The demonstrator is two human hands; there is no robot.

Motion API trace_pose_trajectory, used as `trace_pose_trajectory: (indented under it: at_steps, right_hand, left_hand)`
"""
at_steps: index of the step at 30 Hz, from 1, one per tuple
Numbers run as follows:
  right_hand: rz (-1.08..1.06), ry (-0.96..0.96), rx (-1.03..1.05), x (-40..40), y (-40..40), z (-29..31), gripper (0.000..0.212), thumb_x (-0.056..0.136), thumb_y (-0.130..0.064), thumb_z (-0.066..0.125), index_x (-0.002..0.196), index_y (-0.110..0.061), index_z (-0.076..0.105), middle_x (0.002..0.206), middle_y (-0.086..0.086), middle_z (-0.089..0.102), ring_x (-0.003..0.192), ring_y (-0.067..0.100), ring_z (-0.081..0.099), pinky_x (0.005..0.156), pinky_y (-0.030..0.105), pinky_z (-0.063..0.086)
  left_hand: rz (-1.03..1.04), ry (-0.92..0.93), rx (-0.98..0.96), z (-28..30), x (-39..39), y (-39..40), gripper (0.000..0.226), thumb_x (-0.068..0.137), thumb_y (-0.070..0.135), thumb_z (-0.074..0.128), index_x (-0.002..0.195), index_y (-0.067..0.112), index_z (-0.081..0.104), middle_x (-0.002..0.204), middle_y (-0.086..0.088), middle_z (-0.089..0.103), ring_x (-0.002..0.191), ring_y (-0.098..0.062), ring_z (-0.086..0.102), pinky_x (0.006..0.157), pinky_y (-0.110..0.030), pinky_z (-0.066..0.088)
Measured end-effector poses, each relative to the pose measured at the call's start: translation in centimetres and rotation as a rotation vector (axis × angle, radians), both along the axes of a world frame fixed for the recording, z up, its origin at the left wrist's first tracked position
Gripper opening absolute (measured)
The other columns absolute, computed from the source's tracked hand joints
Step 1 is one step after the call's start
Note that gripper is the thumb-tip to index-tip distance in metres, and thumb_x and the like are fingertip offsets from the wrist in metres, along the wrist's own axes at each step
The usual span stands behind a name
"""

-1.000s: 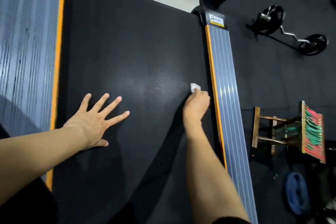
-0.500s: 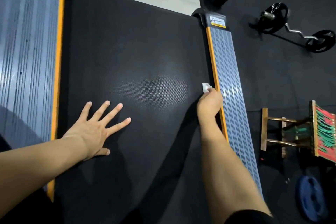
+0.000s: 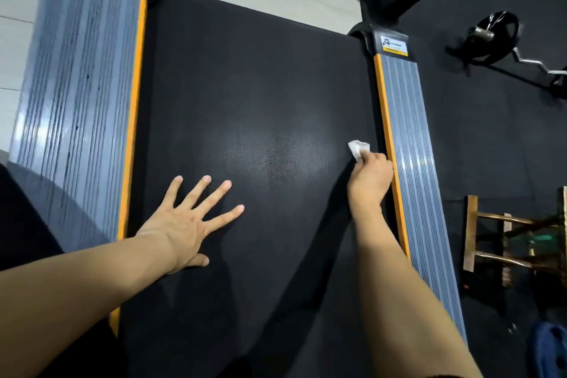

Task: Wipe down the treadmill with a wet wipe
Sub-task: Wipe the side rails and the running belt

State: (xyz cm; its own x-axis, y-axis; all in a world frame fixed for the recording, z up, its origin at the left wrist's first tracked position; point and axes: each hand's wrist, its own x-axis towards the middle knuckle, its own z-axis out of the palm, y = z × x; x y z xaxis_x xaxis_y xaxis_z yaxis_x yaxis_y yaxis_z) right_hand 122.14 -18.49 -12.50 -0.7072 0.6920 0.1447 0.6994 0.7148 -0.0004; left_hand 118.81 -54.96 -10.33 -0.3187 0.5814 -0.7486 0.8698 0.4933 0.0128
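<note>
At the far left runs the treadmill's left side rail (image 3: 76, 95), grey and ribbed with an orange edge strip, capped at its far end by a black end piece bearing a yellow label. Next comes the wide black treadmill belt (image 3: 245, 77), and on it the left hand (image 3: 187, 218) lies palm down with its fingers straight and spread, holding nothing and seemingly bracing the person's weight. Toward the middle of the belt a paler, shinier patch shows (it could be dampness from wiping or only a light reflection; I cannot tell which). Further right, the right hand (image 3: 371, 176) has its fingers curled round a small crumpled white wet wipe (image 3: 357, 147), which sticks out ahead of the knuckles and is pressed to the belt just beside the orange edge of the right side rail (image 3: 411, 147). Beyond that rail, on the dark floor, lie a curl bar with weight plates (image 3: 503, 37) and a wooden rack (image 3: 515, 242). As a judgement, the work is in progress along the belt's right margin; nothing shows clearly how much of the belt is done, and both rails appear not yet wiped.
</note>
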Motion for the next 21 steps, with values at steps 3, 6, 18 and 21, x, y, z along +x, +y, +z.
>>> trace_pose_trajectory:
  at_steps: [3,6,18,21]
  right_hand:
    - [0.003,0.032,-0.016,-1.6,-4.8,-0.6,0.02,0.087,-0.003,0.055,0.095,-0.007,0.073,0.085,0.019,0.066,0.078,0.04,0.06,0.067,0.044,0.046]
    - [0.449,0.164,-0.209,-1.9,-15.4,-1.7,0.019,0.078,0.003,0.064,0.089,-0.009,0.074,0.078,0.013,0.067,0.068,0.035,0.061,0.063,0.039,0.049]
    - [-0.084,0.133,-0.16,3.6,-2.3,-0.5,0.029,0.093,-0.005,0.053,0.112,-0.011,0.074,0.108,0.016,0.069,0.096,0.042,0.061,0.081,0.049,0.048]
    - [-0.104,0.222,-0.272,1.6,-3.4,0.4,0.03,0.1,-0.01,0.051,0.124,-0.015,0.069,0.119,0.009,0.067,0.112,0.031,0.06,0.095,0.038,0.047]
  left_hand:
    - [0.017,-0.008,0.016,-0.1,0.0,-0.1,0.103,0.097,0.073,0.038,0.138,0.039,-0.051,0.143,-0.008,-0.061,0.142,-0.04,-0.043,0.117,-0.07,-0.01]
    - [0.033,-0.014,0.033,-0.1,0.0,-0.1,0.102,0.097,0.072,0.04,0.141,0.041,-0.047,0.145,-0.008,-0.06,0.143,-0.039,-0.043,0.117,-0.07,-0.012]
    - [0.071,-0.089,0.07,0.7,-0.3,-0.3,0.103,0.098,0.062,0.049,0.148,0.042,-0.039,0.151,-0.005,-0.054,0.145,-0.037,-0.04,0.118,-0.069,-0.009]
    - [0.043,-0.138,0.097,1.5,-2.0,-0.8,0.096,0.1,0.05,0.052,0.156,0.041,-0.025,0.158,-0.002,-0.044,0.151,-0.032,-0.032,0.124,-0.061,-0.007]
